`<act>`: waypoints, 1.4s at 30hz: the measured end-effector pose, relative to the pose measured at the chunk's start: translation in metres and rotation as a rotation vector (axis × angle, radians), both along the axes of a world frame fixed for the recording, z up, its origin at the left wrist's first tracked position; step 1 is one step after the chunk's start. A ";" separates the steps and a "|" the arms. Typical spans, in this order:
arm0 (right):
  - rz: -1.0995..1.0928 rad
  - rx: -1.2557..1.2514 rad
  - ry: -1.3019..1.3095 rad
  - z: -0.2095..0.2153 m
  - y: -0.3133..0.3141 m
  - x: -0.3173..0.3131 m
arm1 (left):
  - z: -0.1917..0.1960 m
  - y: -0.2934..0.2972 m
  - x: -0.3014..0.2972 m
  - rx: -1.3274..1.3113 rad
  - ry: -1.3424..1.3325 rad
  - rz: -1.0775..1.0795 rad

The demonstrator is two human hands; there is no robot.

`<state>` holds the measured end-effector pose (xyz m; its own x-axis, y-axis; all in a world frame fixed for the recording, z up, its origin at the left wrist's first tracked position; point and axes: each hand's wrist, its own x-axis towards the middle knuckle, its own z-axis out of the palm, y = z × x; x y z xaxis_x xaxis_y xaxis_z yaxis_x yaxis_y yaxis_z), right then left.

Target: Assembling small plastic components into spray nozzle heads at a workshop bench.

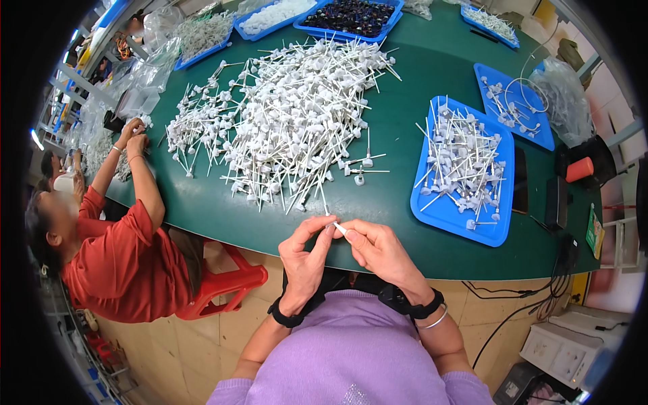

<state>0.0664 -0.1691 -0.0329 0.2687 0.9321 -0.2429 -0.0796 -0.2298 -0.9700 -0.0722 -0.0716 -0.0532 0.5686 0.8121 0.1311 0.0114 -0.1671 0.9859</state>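
Note:
My left hand (pixel 305 255), at the near edge of the green table, pinches a white plastic part with a thin stem; the stem points away from me over the tabletop. Close beside it, my right hand (pixel 381 250) grips a small white tapered piece (pixel 341 229) whose narrow end meets the left fingertips. What exactly joins there is hidden by the fingers. Beyond my hands spreads a large heap of white stemmed plastic parts (pixel 297 121). To the right, a blue tray (pixel 426 214) holds more of the same kind.
A second blue tray (pixel 540 138) with a few parts lies farther right, near a clear plastic bag (pixel 563 98). Trays of small pieces, one dark (pixel 347 17), line the far side. At left a co-worker in a red shirt (pixel 128 263) sits on a red stool (pixel 229 287).

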 end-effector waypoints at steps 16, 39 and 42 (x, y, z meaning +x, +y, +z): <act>-0.040 0.033 -0.384 0.025 -0.005 -0.010 | 0.001 -0.003 0.001 -0.364 -0.125 0.014; -0.072 0.107 -0.814 0.035 -0.008 -0.017 | 0.006 0.002 0.001 -0.433 -0.114 0.032; -0.088 0.111 -0.889 0.029 -0.007 -0.021 | 0.007 0.001 0.002 -0.446 -0.116 0.035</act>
<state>0.0451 -0.1758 -0.0043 0.3860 0.9051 0.1784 0.6977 -0.1599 -0.6983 -0.0705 -0.0707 -0.0461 0.5421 0.8221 -0.1740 -0.1054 0.2720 0.9565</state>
